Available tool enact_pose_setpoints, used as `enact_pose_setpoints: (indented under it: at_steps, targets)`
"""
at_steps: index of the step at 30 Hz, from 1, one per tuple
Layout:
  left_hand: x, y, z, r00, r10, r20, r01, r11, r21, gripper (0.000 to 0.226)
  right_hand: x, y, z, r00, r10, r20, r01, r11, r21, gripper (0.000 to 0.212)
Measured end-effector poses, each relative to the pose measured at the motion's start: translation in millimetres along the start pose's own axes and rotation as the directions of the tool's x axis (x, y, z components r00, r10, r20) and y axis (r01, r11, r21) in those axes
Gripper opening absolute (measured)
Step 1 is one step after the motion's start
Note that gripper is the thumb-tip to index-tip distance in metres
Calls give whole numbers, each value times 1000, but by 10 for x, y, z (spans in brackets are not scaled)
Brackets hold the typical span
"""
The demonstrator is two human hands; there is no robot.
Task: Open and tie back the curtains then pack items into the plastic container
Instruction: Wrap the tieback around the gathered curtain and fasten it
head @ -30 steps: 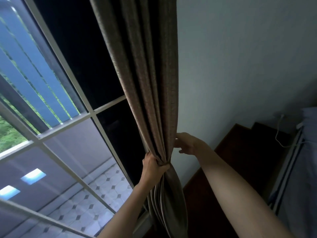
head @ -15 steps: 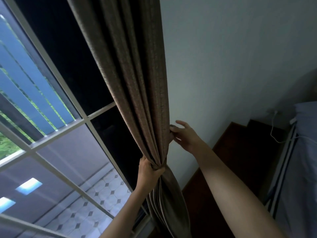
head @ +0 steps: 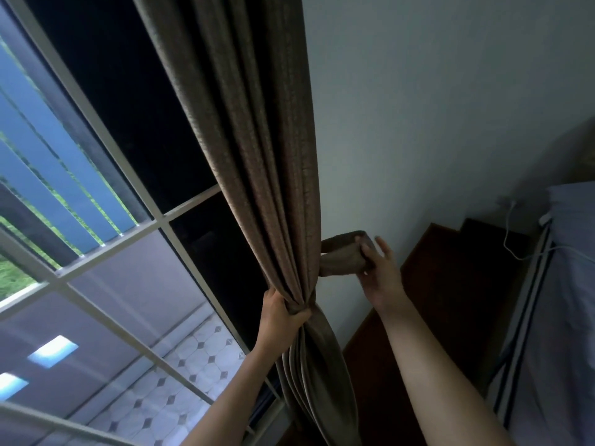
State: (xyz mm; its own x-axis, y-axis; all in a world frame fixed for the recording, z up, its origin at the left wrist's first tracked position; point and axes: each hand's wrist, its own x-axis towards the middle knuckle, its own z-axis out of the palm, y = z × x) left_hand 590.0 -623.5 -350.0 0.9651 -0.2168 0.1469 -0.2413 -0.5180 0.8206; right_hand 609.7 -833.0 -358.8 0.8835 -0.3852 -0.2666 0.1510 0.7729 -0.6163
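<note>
A brown curtain (head: pixel 257 156), gathered into one bunch, runs from 12 o'clock down to 6 o'clock through mid-frame, against a pale wall (head: pixel 434 123). The left hand (head: pixel 280 317) clenches the bunch at its narrowest point. At its 2 o'clock, the right hand (head: pixel 381 278) grips the end of a matching tie-back band (head: pixel 343 259) looped out from the curtain's edge. A window (head: pixel 161 220) fills 9 o'clock; a bed (head: pixel 566 317) lies at 4 o'clock.

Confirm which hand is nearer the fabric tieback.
Right. The right hand holds the tieback by the wall; the left hand grips the gathered curtain, below and left of it.
</note>
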Motion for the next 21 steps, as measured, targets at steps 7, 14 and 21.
enact_pose_setpoints:
  at_steps: [7, 14, 21]
  targets:
    - [5, -100, -11, 1000, -24, -2, 24, 1000, 3, 43, -279, 86, -461, 984, 80, 162, -117, 966, 232, 59]
    - [-13, -176, -14, 1000, -22, 11, 22, 1000, 13, 65, -900, 463, -613, 913, 315, 257, -363, 917, 167, 46]
    - [-474, -127, -73, 976, 93, -198, -71, 991, 117, 21, -1207, 787, -494, 875, 379, 302, -375, 924, -75, 58]
